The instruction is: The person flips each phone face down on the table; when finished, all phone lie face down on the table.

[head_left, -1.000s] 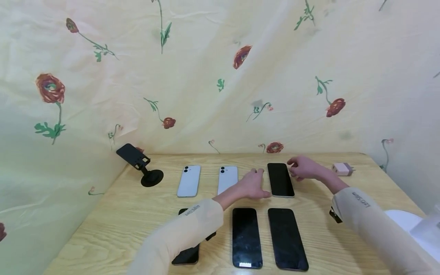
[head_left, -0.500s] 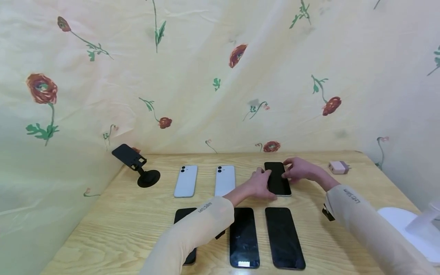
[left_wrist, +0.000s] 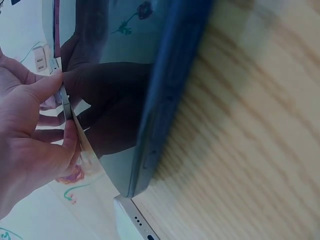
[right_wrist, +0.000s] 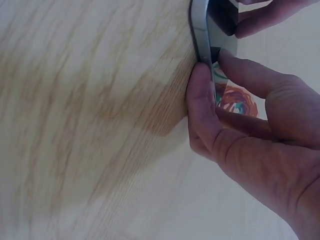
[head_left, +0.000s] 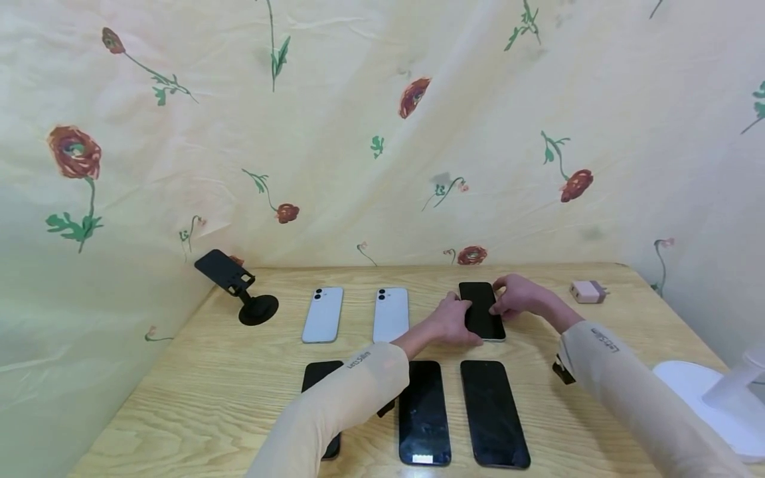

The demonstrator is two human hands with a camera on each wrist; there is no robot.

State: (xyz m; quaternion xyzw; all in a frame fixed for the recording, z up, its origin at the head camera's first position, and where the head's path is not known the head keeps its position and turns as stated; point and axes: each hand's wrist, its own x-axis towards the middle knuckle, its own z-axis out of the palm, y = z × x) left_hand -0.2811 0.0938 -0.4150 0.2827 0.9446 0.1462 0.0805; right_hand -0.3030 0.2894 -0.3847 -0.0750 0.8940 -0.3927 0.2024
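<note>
A dark-screened smartphone (head_left: 483, 320) with a silver frame lies face up at the back right of the wooden table. My left hand (head_left: 451, 322) has its fingers and thumb at the phone's left edge. From the other side my right hand (head_left: 518, 297) holds the right edge, fingertips over the screen. In the right wrist view, the thumb and fingers of the right hand (right_wrist: 260, 135) pinch the phone's metal side (right_wrist: 201, 37). The left wrist view has the left hand (left_wrist: 30, 130) along the silver edge, beyond a large dark phone close to the camera.
Two white phones (head_left: 323, 315) lie camera side up to the left. In front lie three black phones (head_left: 495, 411), one partly under my left sleeve. A black phone stand (head_left: 259, 309) is at the back left, a charger plug (head_left: 588, 292) at the back right, a white round base (head_left: 687, 375) at the right.
Both hands have come in from beside the phone to its two edges and now touch it. The head view has shifted slightly; the phone stays in its place on the table.
</note>
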